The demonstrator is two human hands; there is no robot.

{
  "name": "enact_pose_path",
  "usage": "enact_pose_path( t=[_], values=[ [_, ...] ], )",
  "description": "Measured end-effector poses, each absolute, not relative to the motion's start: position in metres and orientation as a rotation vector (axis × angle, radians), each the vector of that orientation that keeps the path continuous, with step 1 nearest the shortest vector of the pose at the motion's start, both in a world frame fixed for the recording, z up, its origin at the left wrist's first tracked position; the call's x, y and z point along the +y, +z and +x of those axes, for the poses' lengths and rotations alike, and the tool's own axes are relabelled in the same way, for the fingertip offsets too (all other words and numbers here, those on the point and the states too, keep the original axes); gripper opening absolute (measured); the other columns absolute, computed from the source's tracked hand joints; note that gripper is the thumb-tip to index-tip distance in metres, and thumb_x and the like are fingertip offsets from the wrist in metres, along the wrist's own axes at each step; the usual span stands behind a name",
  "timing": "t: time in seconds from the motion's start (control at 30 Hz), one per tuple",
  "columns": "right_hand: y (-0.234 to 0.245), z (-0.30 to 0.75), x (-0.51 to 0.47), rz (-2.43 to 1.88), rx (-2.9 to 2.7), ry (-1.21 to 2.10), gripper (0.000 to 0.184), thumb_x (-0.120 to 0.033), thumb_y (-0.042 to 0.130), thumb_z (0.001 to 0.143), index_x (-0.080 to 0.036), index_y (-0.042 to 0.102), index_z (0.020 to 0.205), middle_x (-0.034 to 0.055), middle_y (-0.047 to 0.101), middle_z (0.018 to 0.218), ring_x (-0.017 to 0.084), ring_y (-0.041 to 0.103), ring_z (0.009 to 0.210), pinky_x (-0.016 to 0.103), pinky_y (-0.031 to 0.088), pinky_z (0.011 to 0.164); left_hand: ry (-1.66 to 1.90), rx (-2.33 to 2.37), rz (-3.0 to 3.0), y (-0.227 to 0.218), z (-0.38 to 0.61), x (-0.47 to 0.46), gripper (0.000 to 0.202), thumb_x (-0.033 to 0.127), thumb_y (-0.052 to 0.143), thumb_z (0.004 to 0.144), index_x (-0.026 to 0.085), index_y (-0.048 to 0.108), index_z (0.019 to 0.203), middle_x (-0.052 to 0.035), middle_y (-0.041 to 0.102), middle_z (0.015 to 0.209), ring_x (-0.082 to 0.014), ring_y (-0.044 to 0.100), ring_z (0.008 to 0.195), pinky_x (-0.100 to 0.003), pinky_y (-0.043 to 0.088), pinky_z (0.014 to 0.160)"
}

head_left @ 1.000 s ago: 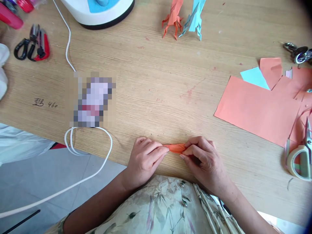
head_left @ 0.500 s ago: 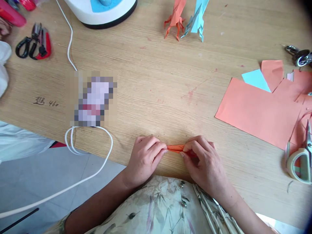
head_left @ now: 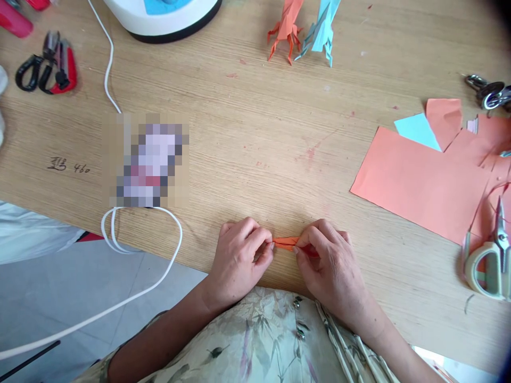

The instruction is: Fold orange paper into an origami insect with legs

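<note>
A narrow strip of folded orange paper (head_left: 284,243) stretches between my two hands, just above the near edge of the wooden table. My left hand (head_left: 242,258) pinches its left end between thumb and forefinger. The right end is gripped by the thumb and fingers of my right hand (head_left: 328,255), which hide part of it. A crease or gap runs lengthwise along the visible piece. Farther back stand two folded paper figures, one orange (head_left: 286,32) and one light blue (head_left: 322,32).
Orange paper sheets (head_left: 419,181) and a light blue scrap (head_left: 419,130) lie at the right, with pale-handled scissors (head_left: 487,266). At the left are a blurred-out phone (head_left: 149,165), a white cable (head_left: 179,234) and black-and-red tools (head_left: 51,66). A white device base (head_left: 167,24) stands behind.
My left hand's fingers have bent and lifted a little at the strip's left end, and the strip's fold shows more plainly. The whole view has shifted slightly.
</note>
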State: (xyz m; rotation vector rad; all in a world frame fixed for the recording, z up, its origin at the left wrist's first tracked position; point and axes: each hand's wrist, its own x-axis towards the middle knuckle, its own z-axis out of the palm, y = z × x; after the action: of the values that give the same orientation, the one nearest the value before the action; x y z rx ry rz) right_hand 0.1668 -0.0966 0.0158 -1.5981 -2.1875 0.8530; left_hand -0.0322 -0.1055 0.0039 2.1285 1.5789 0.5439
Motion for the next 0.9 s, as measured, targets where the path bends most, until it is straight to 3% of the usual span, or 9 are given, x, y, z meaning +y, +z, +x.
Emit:
enact_pose_path(
  t=[0.1,0.3,0.53,0.9],
  values=[
    [0.016,0.166,-0.096,-1.602,-2.188,0.848,0.018,-0.008,0.054,0.088,-0.022,0.049,0.077,0.0008,0.055,0.082,0.018,0.053,0.075,0.036,0.034,0.075,0.526,1.589,2.126,0.004,-0.031,-0.105,0.012,0.013,0.057,0.091,0.021,0.060,0.083,0.0006,0.061,0.084,-0.0152,0.058,0.075,-0.035,0.036,0.077],
    [0.011,0.164,-0.096,-1.609,-2.190,0.763,0.022,-0.022,0.069,0.090,-0.021,0.052,0.075,-0.0003,0.055,0.082,0.017,0.053,0.075,0.034,0.034,0.075,0.513,1.565,2.140,0.005,-0.033,-0.104,0.011,0.014,0.057,0.093,0.020,0.060,0.084,0.0004,0.060,0.085,-0.0158,0.058,0.077,-0.035,0.036,0.077],
    [0.013,0.161,-0.095,-1.647,-2.194,0.778,0.023,-0.021,0.066,0.091,-0.021,0.052,0.073,-0.0009,0.053,0.080,0.017,0.052,0.073,0.034,0.032,0.074,0.529,1.466,2.165,0.003,-0.044,-0.107,0.016,0.019,0.048,0.104,0.019,0.060,0.094,-0.0010,0.061,0.088,-0.0163,0.060,0.083,-0.033,0.039,0.082],
    [0.012,0.160,-0.094,-1.672,-2.222,0.751,0.021,-0.020,0.064,0.091,-0.022,0.048,0.076,-0.0007,0.053,0.080,0.018,0.054,0.076,0.034,0.031,0.073,0.444,1.605,2.085,0.003,-0.037,-0.109,0.010,0.016,0.057,0.097,0.018,0.060,0.087,-0.0020,0.061,0.089,-0.0194,0.061,0.083,-0.037,0.039,0.081]
  ],
)
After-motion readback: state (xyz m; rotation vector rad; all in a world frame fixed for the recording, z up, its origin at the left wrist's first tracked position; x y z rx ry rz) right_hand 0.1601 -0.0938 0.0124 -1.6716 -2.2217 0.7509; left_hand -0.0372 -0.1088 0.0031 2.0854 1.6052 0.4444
